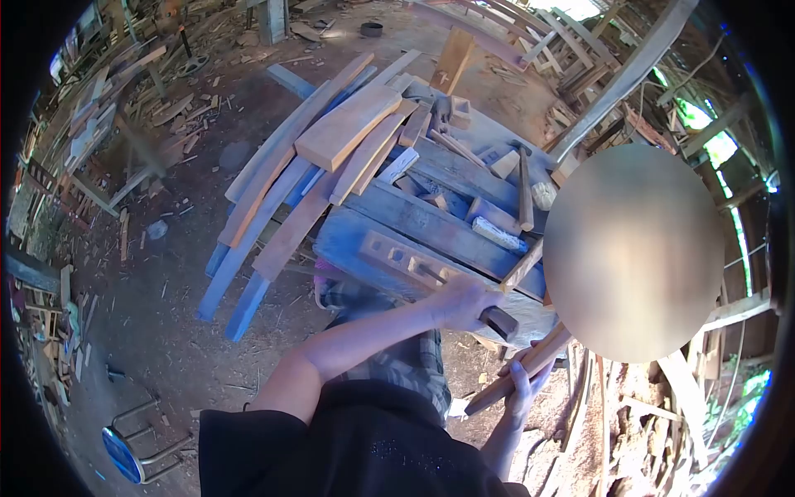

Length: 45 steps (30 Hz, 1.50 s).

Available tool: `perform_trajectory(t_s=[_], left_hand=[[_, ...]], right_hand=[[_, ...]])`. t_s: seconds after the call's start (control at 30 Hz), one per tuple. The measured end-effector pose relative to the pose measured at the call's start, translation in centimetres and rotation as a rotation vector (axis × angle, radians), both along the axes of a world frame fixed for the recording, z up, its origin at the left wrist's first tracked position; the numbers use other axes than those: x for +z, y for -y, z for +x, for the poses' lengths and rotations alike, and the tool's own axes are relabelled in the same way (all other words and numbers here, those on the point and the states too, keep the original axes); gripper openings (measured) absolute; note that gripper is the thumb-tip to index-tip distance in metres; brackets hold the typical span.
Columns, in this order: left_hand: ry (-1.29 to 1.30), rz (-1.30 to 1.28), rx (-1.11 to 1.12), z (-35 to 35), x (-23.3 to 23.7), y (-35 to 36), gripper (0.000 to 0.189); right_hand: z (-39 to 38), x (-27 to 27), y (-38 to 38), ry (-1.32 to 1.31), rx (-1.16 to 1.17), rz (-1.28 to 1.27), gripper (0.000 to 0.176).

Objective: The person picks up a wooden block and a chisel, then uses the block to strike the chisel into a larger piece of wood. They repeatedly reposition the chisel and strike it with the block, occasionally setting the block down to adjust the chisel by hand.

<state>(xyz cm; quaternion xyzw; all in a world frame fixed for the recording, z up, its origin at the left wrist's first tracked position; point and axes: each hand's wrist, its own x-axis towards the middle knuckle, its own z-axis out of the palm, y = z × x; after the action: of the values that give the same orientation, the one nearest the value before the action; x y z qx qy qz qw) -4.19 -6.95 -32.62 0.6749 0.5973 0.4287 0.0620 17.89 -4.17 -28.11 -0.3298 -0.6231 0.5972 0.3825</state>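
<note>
Head view: left hand (465, 303) closed round a dark-ended tool (500, 323), thin shaft pointing at the slotted board (404, 258) flat on the workbench (406, 217), near edge; can't tell if the tip touches. Right hand (523, 384) grips a slanted wooden bar (540, 356), upper end lost in blur. Planks (348, 132) piled at bench's left.

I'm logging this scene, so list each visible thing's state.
Left hand: closed around a tool
Right hand: gripping a wooden stick
Holed block: lying flat
Hammer: lying down, unheld
Long boards: piled, overlapping
Bench: cluttered
Stool: unoccupied
</note>
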Motion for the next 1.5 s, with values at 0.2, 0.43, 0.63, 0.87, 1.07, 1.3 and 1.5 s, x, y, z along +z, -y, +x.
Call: perform_trajectory(t_s=[0.2, 0.43, 0.63, 0.87, 1.07, 1.3, 1.5], left_hand=[[0.101, 0.014, -0.011, -0.9, 0.3, 0.2, 0.025], [0.347, 0.125, 0.207, -1.3, 1.5, 0.1, 0.021], [0.360, 0.193, 0.311, -1.2, 0.7, -1.0, 0.019], [0.656, 0.133, 0.175, -0.8, 0.5, -0.8, 0.013], [0.453, 0.262, 0.347, -1.4, 0.8, -0.2, 0.019], [0.448, 0.312, 0.372, -2.3, 1.2, 0.6, 0.025], [0.531, 0.300, 0.316, -2.3, 1.0, 0.4, 0.022]], right_hand=[[1.7, -0.2, -0.4, 0.120, -0.073, 0.120, 0.069], [0.2, 5.2, 1.3, 0.029, -0.127, 0.312, 0.065], [-1.5, 5.7, 0.6, 0.249, -0.089, 0.311, 0.060], [-3.3, 4.3, -0.5, 0.597, 0.253, 0.111, 0.093], [-0.8, 2.5, -2.5, 0.145, 0.019, 0.299, 0.099], [-1.9, -0.5, -3.5, 0.386, -0.030, 0.525, 0.108], [0.4, 0.9, -3.9, 0.355, 0.016, 1.022, 0.062]])
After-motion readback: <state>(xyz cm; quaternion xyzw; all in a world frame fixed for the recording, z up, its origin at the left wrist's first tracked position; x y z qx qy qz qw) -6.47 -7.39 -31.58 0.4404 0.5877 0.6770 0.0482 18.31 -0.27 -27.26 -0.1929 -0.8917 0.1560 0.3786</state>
